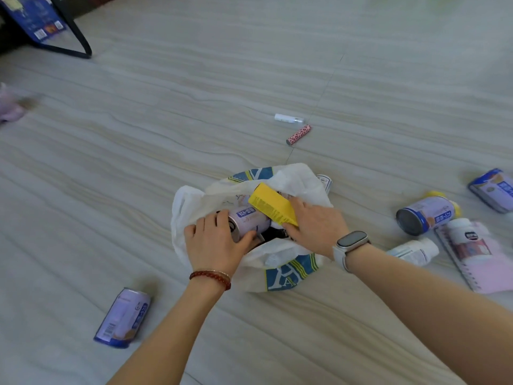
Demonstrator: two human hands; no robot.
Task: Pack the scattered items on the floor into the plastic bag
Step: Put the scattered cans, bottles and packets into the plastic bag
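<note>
A: Status of the plastic bag?

B: It lies on the floor at centre frame, mouth open. Two items are being loaded at once. The left hand holds a purple can, fingers curled round its end, just inside the opening. The right hand holds a yellow box, fingers wrapped along its lower edge, tilted over the mouth.

A: Current step?

B: Insertion, by my reading. Neither item is released yet; both sit at the rim, touching each other.

A: Next move?

B: Probably push both down into the bag, let go, then collect the rest. A second purple can lies at lower left. At right: a blue-ended can, another can at the frame edge, a white bottle, a small white jar resting on a pink notebook.

A: Anything farther out?

B: A white tube and a pink patterned tube, above the bag, well apart from it. These call for a reach. Another can lies just behind the bag.
</note>
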